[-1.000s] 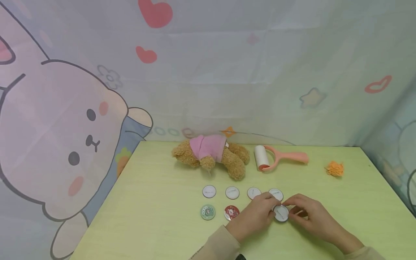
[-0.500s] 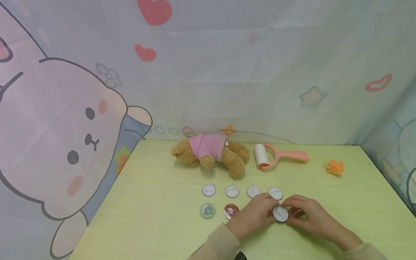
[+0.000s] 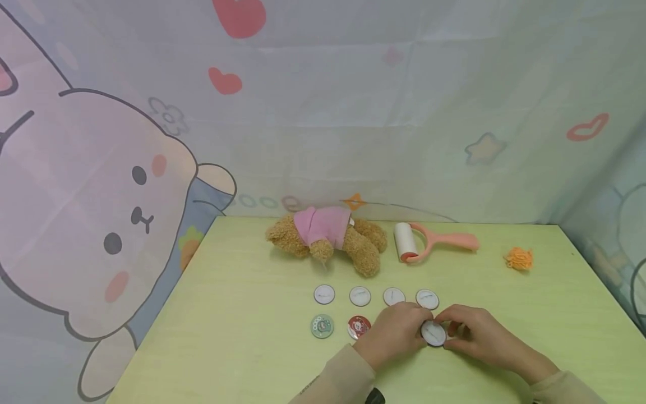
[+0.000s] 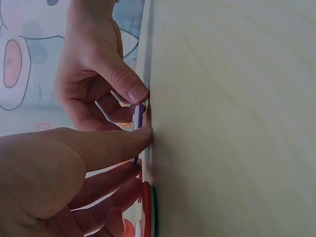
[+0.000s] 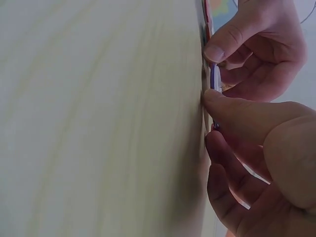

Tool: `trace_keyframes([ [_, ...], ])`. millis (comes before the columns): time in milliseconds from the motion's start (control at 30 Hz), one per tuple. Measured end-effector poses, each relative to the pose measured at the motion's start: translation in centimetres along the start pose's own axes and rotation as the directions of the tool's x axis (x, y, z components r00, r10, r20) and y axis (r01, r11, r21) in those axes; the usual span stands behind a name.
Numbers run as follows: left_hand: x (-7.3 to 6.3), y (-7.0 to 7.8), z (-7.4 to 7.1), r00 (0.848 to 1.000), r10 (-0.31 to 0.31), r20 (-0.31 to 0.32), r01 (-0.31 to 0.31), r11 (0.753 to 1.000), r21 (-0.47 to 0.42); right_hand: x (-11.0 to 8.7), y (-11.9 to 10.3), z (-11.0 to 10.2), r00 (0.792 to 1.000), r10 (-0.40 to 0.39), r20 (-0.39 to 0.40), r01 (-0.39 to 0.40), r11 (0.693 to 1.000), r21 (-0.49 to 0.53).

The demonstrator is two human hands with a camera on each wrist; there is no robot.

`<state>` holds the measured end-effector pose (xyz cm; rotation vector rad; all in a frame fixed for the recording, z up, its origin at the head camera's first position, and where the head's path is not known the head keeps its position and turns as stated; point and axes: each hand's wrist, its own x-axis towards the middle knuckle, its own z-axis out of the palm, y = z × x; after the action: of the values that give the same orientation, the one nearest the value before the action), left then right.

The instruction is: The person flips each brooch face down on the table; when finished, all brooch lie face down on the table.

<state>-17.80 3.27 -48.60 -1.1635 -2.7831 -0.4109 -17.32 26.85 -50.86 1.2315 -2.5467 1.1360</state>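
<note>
A round pin-back button badge (image 3: 433,333), white back and pin facing up, is pinched between both hands just above or on the table. My left hand (image 3: 396,332) grips its left edge and my right hand (image 3: 481,338) its right edge, thumbs nearest me. In the left wrist view the badge (image 4: 137,117) shows edge-on, with a blue-purple rim, close to the tabletop. Behind it lies a row of back-up badges, including one at the right end (image 3: 427,299). A green badge (image 3: 322,326) and a red badge (image 3: 359,327) lie face up left of my left hand.
A teddy bear in a pink top (image 3: 323,230) lies at the back of the table (image 3: 227,314). To its right are a lint roller with a peach handle (image 3: 451,241) and a bundle of orange yarn (image 3: 518,258). A printed cloth (image 3: 323,112) hangs behind.
The held badge has shifted very slightly left and toward me, with both hands still on it. The head view has tilted a little; the other things stay in place.
</note>
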Motion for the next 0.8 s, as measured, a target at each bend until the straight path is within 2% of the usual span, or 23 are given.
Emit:
trace_keyframes([
  [333,0.32,0.08,0.19,0.999,-0.036,0.008,0.036,0.999,0.011,0.14,0.26,0.12,0.999,0.042,0.027,-0.042,0.999,-0.012],
  [600,0.49,0.05,0.37,0.999,-0.047,0.014,0.047,0.999,0.005,0.27,0.18,0.05,1.0,0.024,0.015,-0.023,1.0,-0.016],
  [800,0.41,-0.03,-0.01,0.998,-0.045,0.032,0.045,0.999,0.002,0.46,0.15,-0.06,0.999,0.038,0.023,-0.038,0.999,-0.024],
])
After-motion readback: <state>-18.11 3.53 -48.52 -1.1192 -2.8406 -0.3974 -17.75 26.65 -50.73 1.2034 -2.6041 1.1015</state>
